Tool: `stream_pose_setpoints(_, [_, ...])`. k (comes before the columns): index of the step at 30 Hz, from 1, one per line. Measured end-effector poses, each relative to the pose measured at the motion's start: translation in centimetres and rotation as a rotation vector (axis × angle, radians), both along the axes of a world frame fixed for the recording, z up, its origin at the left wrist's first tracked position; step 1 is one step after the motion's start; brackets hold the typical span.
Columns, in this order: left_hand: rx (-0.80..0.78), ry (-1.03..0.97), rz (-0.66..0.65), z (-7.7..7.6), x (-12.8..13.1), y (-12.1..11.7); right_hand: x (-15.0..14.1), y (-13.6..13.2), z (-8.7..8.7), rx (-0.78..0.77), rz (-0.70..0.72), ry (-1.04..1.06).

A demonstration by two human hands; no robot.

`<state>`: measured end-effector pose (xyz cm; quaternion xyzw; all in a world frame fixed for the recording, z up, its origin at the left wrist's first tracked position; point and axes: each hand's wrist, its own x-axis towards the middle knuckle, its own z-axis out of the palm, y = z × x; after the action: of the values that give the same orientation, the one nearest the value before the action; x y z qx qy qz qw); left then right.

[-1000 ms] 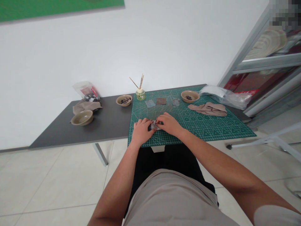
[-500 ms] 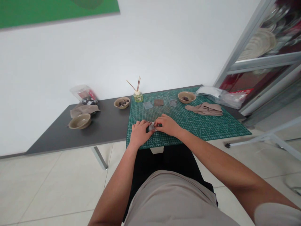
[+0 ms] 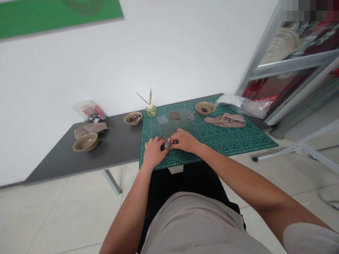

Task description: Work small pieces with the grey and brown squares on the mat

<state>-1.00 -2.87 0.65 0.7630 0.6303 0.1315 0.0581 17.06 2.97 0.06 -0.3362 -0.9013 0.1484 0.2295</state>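
Observation:
At the near edge of the green cutting mat, both hands meet over a small, pale grey, see-through piece like a little pouch. My left hand grips its left side between thumb and fingers. From the right, my right hand pinches the other side with closed fingertips; whether a smaller item sits in that pinch is hidden. Farther back on the mat lie three flat squares: a pale blue one, a brown one and a grey one.
Small dark pieces lie in the left bowl and right bowl. A third bowl stands near a clear tub. A reed diffuser, brown cloth and plastic bag are also on the table.
The whole view has shifted slightly as the head turned. Both hands stay at the small pouch-like piece, with only slight finger movement.

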Motion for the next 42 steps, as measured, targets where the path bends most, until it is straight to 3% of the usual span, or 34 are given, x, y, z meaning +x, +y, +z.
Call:
stream_pose_setpoints(6, [0.014,0.044,-0.004,0.0,0.3,-0.3,-0.3,-0.1,-0.3,-0.013,-0.078,0.074])
stream_pose_setpoints(13, [-0.038,0.054,-0.027,0.6,0.0,0.2,4.3,-0.4,-0.6,-0.206,-0.373,0.454])
stream_pose_setpoints(17, [-0.136,0.046,-0.018,1.4,0.0,1.7,5.8,-0.5,-1.0,-0.285,-0.394,0.535])
stream_pose_setpoints(22, [-0.234,-0.083,-0.004,1.9,-0.3,3.6,5.7,-0.7,-1.2,-0.28,-0.378,0.576])
stream_pose_setpoints(26, [-0.319,-0.397,-0.082,1.8,-0.5,4.4,5.6,-0.8,-1.2,-0.285,-0.382,0.615])
stream_pose_setpoints(29, [-0.181,-0.51,-0.092,2.4,-0.4,4.3,5.5,-1.0,-1.1,-0.269,-0.407,0.648])
stream_pose_setpoints(31, [0.019,-0.457,-0.026,3.0,-0.2,3.9,5.5,-1.2,-1.0,-0.253,-0.402,0.646])
stream_pose_setpoints(33, [0.103,-0.389,-0.015,3.3,-0.1,3.5,5.4,-1.3,-0.9,-0.239,-0.386,0.633])
stream_pose_setpoints(35, [0.025,-0.342,-0.065,3.0,-0.1,3.3,5.3,-1.4,-0.8,-0.231,-0.381,0.621])
stream_pose_setpoints(42, [-0.054,-0.423,-0.006,0.1,-0.9,3.8,5.5,-1.3,-1.2,-0.252,-0.38,0.624])
